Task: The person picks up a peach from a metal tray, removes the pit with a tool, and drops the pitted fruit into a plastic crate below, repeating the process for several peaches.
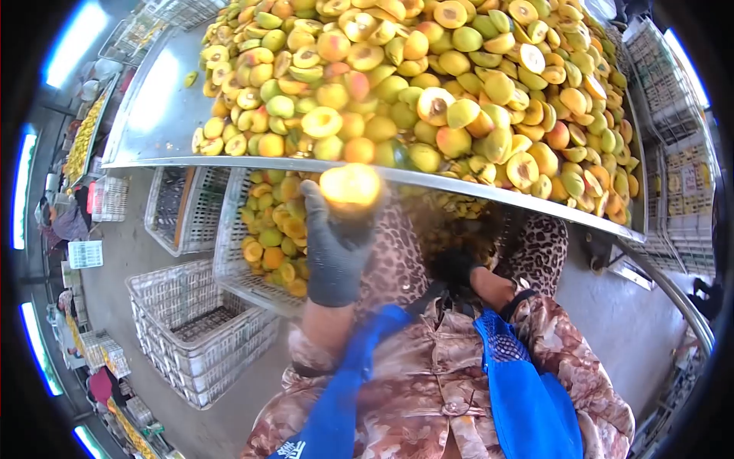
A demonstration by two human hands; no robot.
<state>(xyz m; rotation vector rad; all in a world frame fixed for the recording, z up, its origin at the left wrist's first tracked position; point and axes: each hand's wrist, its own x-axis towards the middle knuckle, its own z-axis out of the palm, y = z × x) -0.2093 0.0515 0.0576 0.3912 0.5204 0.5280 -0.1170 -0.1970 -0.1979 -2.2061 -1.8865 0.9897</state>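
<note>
My left hand (336, 256), in a grey glove, is raised just below the metal table's front edge, its fingers closed round a bright yellow-orange fruit piece (349, 186) that is washed out by glare. My right hand (456, 268), in a dark glove, is low in the shadow between the knees; its fingers and anything in them are too dark to make out. A large heap of halved and whole yellow-green fruit (459, 99) covers much of the metal table (157, 115).
Left of my legs, a white crate (229, 275) holds fruit; an empty-looking crate stack (187, 359) and another crate (162, 206) stand on the floor. Stacked crates (684, 168) line the right. People (69, 226) are at the far left. A metal rail (673, 287) curves at right.
</note>
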